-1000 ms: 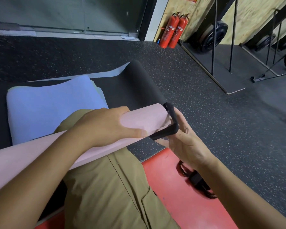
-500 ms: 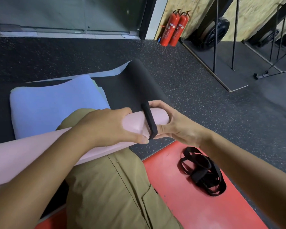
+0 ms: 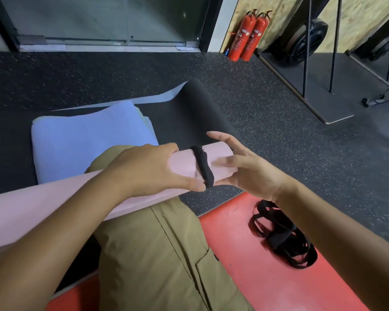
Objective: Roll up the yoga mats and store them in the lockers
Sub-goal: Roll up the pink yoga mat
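So the rolled pink yoga mat (image 3: 81, 200) lies across the person's lap, its long axis running from the lower left edge of the view up toward the middle right, over the khaki trouser leg (image 3: 157, 250). The left hand (image 3: 148, 169) grips it from above, fingers curled over the roll just left of the black elastic band (image 3: 203, 166), thumb tip right beside the band. The band is already around the roll near its right end.

The right hand (image 3: 249, 169) is at that right end with fingers spread and relaxed; looks like it's touching or just off the roll's end, can't tell which, and it grips nothing. So it's the nearer hand for the spare black straps (image 3: 283, 239) in a heap on the red floor (image 3: 245, 277) just below it. My guess is the far left end needs a band next, and that end is out of frame.

Behind the lap there's a folded light blue mat (image 3: 83, 140) on a flat black mat (image 3: 189, 113). The two red fire extinguishers (image 3: 249, 34) have labels, but they're too small to read.
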`<state>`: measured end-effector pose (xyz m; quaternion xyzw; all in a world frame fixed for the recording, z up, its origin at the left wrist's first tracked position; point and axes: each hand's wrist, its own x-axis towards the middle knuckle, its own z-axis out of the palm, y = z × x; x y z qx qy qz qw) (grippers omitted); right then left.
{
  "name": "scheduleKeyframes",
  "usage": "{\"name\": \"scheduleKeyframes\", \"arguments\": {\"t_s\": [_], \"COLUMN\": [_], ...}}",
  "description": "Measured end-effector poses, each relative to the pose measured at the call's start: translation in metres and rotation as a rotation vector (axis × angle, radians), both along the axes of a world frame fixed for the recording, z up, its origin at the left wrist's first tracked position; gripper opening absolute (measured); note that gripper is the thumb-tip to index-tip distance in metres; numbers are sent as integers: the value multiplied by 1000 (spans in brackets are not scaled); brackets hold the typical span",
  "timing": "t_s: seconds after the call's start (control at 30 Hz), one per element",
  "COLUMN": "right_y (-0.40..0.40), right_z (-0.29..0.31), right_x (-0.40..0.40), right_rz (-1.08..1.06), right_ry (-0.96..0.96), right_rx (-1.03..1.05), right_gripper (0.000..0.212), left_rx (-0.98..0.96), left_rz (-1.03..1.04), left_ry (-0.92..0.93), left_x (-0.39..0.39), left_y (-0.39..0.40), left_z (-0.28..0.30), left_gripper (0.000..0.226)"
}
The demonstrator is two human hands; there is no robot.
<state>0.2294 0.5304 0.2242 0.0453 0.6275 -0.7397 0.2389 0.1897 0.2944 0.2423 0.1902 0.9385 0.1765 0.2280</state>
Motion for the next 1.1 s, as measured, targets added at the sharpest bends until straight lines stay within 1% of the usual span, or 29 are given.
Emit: {"name": "scheduleKeyframes", "arguments": {"t_s": [0.03, 0.13, 0.3, 0.37, 0.47, 0.5, 0.63, 0.77, 0.87, 1.0, 1.1], "right_y": [-4, -21, -41, -46, -51, -50, -45, -42, -42, -47, -50], "right_z": [-3, -20, -39, -43, -47, -47, -42, -38, -34, -20, -15], "right_x": [1, 6, 17, 19, 21, 20, 17, 19, 20, 16, 11], "right_rz": [-69, -225, -336, -374, -393, -390, -308, -301, -311, -303, -278], "right_ry": [10, 27, 46, 45, 50, 55, 87, 79, 78, 90, 113], "right_rx": [-7, 5, -82, -124, -127, -125, -116, -120, -118, -118, -116], "right_gripper": [72, 88, 95, 101, 107, 104, 75, 71, 68, 55, 54], "left_rx": [3, 16, 147, 175, 196, 200, 187, 225, 235, 262, 343], "left_rz": [14, 46, 32, 28, -31, -61, -121, -82, -76, -97, -96], "left_ry": [0, -14, -51, -38, -12, -1, 111, 175, 189, 121, 76], "left_x": [0, 0, 1, 4, 7, 8, 13, 15, 15, 13, 7], "left_y": [0, 0, -6, -7, -8, -9, -10, -12, -13, -17, -25], "left_z": [1, 1, 3, 4, 3, 3, 3, -2, -3, -2, 5], "left_gripper": [73, 72, 81, 86, 104, 102, 82, 66, 68, 88, 82]}}
